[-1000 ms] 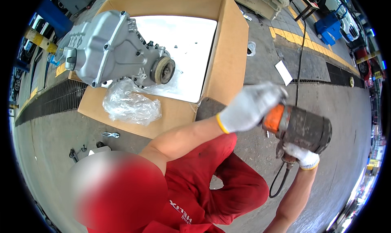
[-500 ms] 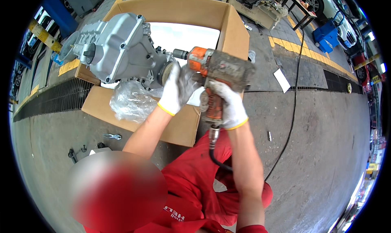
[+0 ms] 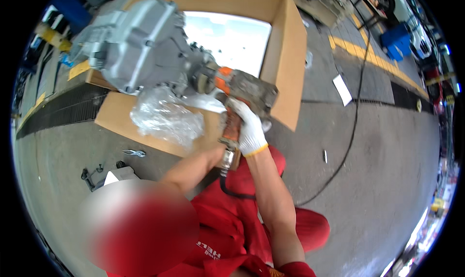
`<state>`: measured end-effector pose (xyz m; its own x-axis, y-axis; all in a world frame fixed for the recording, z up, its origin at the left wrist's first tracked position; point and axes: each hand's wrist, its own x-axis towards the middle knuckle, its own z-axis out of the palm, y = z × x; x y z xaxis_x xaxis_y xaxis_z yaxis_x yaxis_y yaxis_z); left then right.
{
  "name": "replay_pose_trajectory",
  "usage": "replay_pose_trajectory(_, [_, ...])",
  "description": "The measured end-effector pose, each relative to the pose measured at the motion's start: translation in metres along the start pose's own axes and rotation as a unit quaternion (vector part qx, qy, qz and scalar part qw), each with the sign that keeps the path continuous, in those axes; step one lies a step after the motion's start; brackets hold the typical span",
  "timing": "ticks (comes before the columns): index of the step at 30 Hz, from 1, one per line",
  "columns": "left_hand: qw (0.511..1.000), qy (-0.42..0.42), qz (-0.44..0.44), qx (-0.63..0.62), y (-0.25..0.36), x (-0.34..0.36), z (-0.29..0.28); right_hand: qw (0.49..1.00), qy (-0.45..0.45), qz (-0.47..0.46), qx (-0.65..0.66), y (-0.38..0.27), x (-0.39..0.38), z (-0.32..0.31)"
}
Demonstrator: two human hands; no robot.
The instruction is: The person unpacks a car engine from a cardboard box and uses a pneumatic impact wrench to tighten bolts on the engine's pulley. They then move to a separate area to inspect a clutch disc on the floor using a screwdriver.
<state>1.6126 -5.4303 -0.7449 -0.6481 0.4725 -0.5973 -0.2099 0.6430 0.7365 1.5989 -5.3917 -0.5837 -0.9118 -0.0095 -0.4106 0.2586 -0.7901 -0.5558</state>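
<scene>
My gloved right hand (image 3: 247, 127) is wrapped round the handle of a worn orange and dark impact wrench (image 3: 249, 90). The wrench's nose is at the pulley (image 3: 202, 81) of a silver engine or gearbox assembly (image 3: 138, 44); whether the socket sits on its bolt is unclear. My left forearm (image 3: 191, 168) reaches behind the wrench handle, and that hand is hidden there. The assembly rests in an open cardboard box (image 3: 288, 69) with a white sheet (image 3: 227, 35) beside it. Crumpled clear plastic (image 3: 167, 119) lies on the front flap.
Pliers (image 3: 134, 152), dark tools (image 3: 92, 177) and a small metal cylinder (image 3: 325, 156) lie on the floor. A black hose (image 3: 351, 146) runs across the right side. A paper (image 3: 342, 89), a blue cart (image 3: 395, 42) and parked cars surround the box.
The wrench has moved left from the right side onto the assembly's pulley. My left hand came down from the wrench's front and is now behind it. The view is slightly blurred and shifted.
</scene>
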Motion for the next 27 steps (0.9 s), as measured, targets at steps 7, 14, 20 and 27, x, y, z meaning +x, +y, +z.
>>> replay_pose_trajectory(7, [0.993,0.092,0.024,0.065,-0.015,0.080,-0.055,0.997,-0.023,0.004,0.080,0.044,0.025,0.007])
replay_pose_trajectory(14, [0.996,0.050,-0.007,0.067,-0.040,0.088,-0.065,0.980,0.005,0.055,0.191,0.051,0.042,0.002])
replay_pose_trajectory(20, [0.991,-0.001,-0.133,0.018,-0.093,0.030,-0.051,0.978,0.093,0.068,0.173,0.040,0.047,-0.002])
replay_pose_trajectory(27, [0.978,-0.012,-0.192,-0.082,-0.126,0.001,-0.048,0.983,0.078,0.038,0.160,0.041,0.056,0.016])
